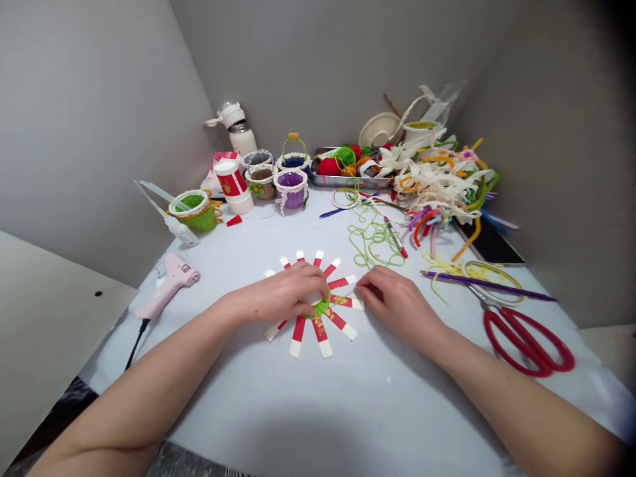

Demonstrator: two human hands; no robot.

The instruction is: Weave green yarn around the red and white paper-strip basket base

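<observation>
A paper cup cut into red and white strips point(295, 338) lies splayed like a sun on the white table, with green yarn point(322, 307) wound around its middle. My left hand point(293, 291) is over the centre, its fingers bent and closed on the cup, hiding part of the base and the left strips. At the tips of the right-hand strips, my right hand point(390, 298) pinches thumb and forefinger together; what lies between them is too small to make out. Loose loops of green yarn point(370, 242) spread just beyond my right hand.
A pink glue gun point(169, 285) lies at left, red-handled scissors point(529, 341) at right. Several decorated little baskets point(291, 191) stand behind, near a metal tray point(352, 180) of yarn balls. A tangled heap of trims point(442, 179) sits beside a phone point(491, 244).
</observation>
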